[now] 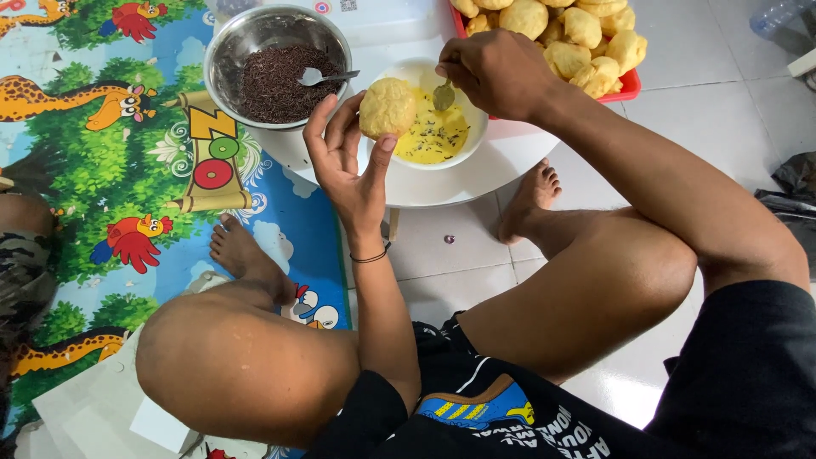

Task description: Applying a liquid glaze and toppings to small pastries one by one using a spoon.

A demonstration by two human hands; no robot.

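Observation:
My left hand [348, 161] holds a round golden bun [387, 108] by its edge, just over the left rim of a white bowl [470, 151]. The bowl contains yellow cream flecked with dark sprinkles. My right hand [497, 72] grips a metal spoon [443, 95] whose tip dips into the cream. A steel bowl [223, 53] of dark chocolate sprinkles stands to the left with a second spoon [325, 77] resting in it. A red tray [630, 82] heaped with several more buns lies behind my right hand.
The bowls stand on a low round white table [510, 166]. My bare knees and feet frame the table on a white tiled floor [722, 110]. A colourful animal play mat [110, 170] covers the floor at left. Another person's leg [21, 255] shows at the left edge.

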